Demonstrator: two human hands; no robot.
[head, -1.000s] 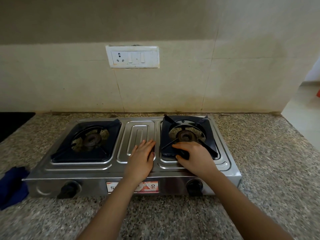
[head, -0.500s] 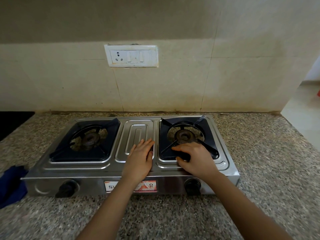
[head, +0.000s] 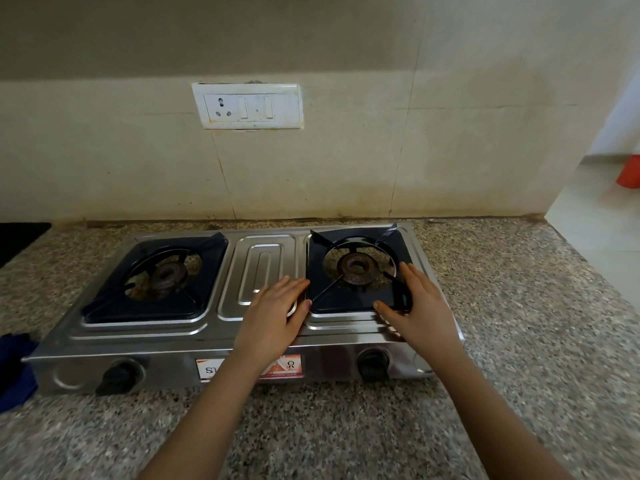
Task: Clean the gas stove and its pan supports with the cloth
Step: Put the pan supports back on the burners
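Observation:
A steel two-burner gas stove (head: pixel 258 265) stands on the granite counter. A dark blue pan support (head: pixel 152 306) lies over the left burner. A second dark blue pan support (head: pixel 346 303) lies over the right burner. My left hand (head: pixel 275 315) rests flat on the stove's middle panel, with its straight fingertips at the right support's front left corner. My right hand (head: pixel 417 306) lies at that support's front right corner, thumb along the front edge and straight fingers along the right side. A dark blue cloth (head: pixel 14 368) lies on the counter at the far left, apart from both hands.
Two black knobs (head: pixel 119 377) (head: pixel 374 365) stick out of the stove's front. A white socket plate (head: pixel 247 105) is on the tiled wall behind. The counter's right edge drops off near an orange object (head: pixel 630 171). A black surface (head: pixel 19 235) lies at the far left.
My right hand slid from the front middle of the right pan support to its front right corner and its fingers straightened. The support turned slightly. My left hand stayed beside it.

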